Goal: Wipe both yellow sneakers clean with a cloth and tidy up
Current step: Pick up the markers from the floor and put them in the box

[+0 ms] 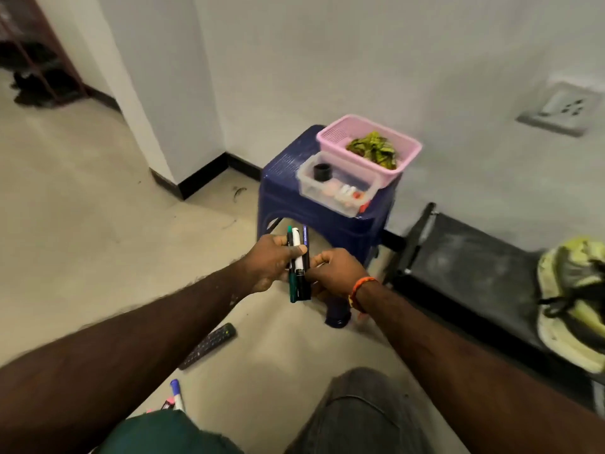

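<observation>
To the left of the blue stool point(327, 204), down on the floor point(98, 198), lay a remote point(209, 347), and nearer the person lay some more markers point(176, 396). A little nearer the stool, the left hand point(273, 260) held a bunch of pens point(298, 263) in front of it, with fingers curled round them and the thumb pressed on top. The right hand point(337, 273) was just beside, and its fingers pinched the low ends of the same pens. On top of the stool sat a clear box point(337, 185) with small things in it, touching a pink basket point(370, 147) with a green cloth point(375, 152) inside. Far to the right of the stool, a yellow sneaker point(573, 303) rested on a black bench point(471, 267); only that one showed, and it looked blurry. This seemed to be the tidy-up part. To do it well, the hands should tap the pens even, keep them tight so none slips, then set them gently in the clear box. The markers and remote on the floor would likely need picking up too.
</observation>
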